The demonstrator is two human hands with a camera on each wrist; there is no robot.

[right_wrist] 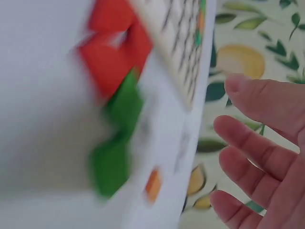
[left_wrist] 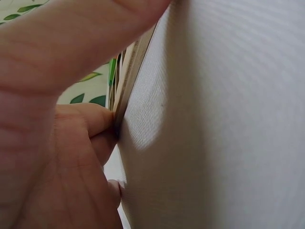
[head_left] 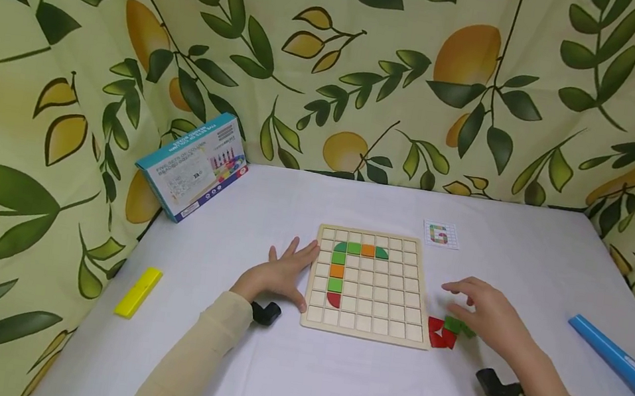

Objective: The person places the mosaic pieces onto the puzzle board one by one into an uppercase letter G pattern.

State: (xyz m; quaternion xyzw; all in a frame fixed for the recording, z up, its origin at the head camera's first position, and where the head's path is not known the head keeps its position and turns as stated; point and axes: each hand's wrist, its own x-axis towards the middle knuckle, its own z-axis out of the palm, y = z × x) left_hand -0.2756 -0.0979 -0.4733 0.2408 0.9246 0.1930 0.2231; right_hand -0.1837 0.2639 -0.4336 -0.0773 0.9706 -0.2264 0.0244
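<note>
- While your left hand [head_left: 282,275] lies flat, fingers spread against the board [head_left: 369,284], judge that board stiff and light; steady it by its left edge.
- Just right of it, the tiles [head_left: 448,331] look small, hard, maybe slick: pinch their sides.
- Your right hand [head_left: 488,317] hovers relaxed, holding nothing.
</note>
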